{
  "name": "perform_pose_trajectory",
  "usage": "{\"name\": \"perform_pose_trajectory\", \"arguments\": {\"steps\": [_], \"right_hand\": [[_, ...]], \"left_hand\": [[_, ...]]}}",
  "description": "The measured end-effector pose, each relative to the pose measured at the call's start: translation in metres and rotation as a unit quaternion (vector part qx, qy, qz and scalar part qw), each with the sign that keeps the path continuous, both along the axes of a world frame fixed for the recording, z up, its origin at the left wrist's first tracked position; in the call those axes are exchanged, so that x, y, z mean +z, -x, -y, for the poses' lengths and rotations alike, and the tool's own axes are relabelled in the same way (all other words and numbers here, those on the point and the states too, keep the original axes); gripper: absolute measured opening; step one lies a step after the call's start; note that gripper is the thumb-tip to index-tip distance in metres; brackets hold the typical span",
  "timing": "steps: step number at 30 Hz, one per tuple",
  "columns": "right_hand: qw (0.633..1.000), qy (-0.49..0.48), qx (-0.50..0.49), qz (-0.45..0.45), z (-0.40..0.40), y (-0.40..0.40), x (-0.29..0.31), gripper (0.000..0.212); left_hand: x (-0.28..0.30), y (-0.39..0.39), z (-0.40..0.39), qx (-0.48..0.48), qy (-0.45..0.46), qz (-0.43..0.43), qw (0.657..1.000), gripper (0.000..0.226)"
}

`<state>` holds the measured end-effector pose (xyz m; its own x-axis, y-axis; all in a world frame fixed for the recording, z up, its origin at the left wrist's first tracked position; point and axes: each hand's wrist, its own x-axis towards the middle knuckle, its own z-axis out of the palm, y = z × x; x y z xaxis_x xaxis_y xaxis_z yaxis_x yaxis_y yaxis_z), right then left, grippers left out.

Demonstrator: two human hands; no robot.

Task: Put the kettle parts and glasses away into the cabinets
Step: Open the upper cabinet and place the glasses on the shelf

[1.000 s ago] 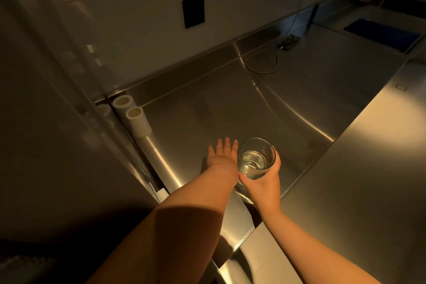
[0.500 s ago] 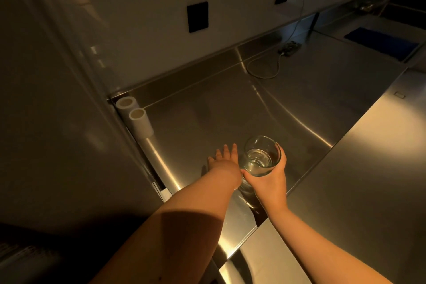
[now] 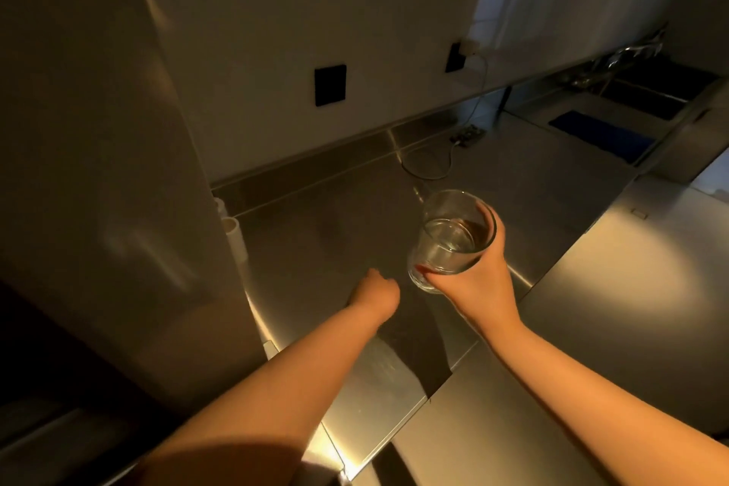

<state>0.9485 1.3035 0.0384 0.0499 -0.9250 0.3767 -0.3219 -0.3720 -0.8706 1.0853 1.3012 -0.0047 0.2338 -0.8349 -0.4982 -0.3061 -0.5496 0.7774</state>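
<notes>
right hand (image 3: 479,284): gripping clear glass (image 3: 453,235) above steel surface (image 3: 327,233) | left hand (image 3: 374,294): fingers curled under, grip unclear

The worktop (image 3: 323,233) is of brushed steel, with a low steel upstand along the wall. On it, at the far left against a tall panel, two white cylinders (image 3: 236,239) stand upright one behind the other. Farther back a thin cable (image 3: 428,166) lies in a loop, beside a small dark adapter (image 3: 467,135). At the far right lies a blue mat (image 3: 599,133).
</notes>
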Motion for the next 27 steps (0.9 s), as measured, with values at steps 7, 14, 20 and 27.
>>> {"name": "perform_pose_trajectory", "arguments": {"steps": [7, 14, 20, 27], "right_hand": [[0.996, 0.029, 0.083, -0.015, -0.027, 0.004, 0.068, 0.1], [0.99, 0.035, 0.132, -0.026, -0.059, -0.003, 0.091, 0.096], [0.986, 0.031, 0.159, -0.038, -0.082, -0.009, 0.102, 0.097], [0.971, 0.053, 0.222, -0.064, -0.12, -0.024, 0.122, 0.098]], "left_hand": [[0.037, 0.008, -0.025, 0.207, -0.031, -0.676, 0.706, 0.065], [0.069, 0.014, -0.058, 0.059, 0.057, -0.722, 0.687, 0.052], [0.075, 0.005, -0.088, 0.029, 0.074, -0.74, 0.668, 0.067], [0.096, -0.009, -0.142, 0.065, 0.119, -0.716, 0.685, 0.059]]}}
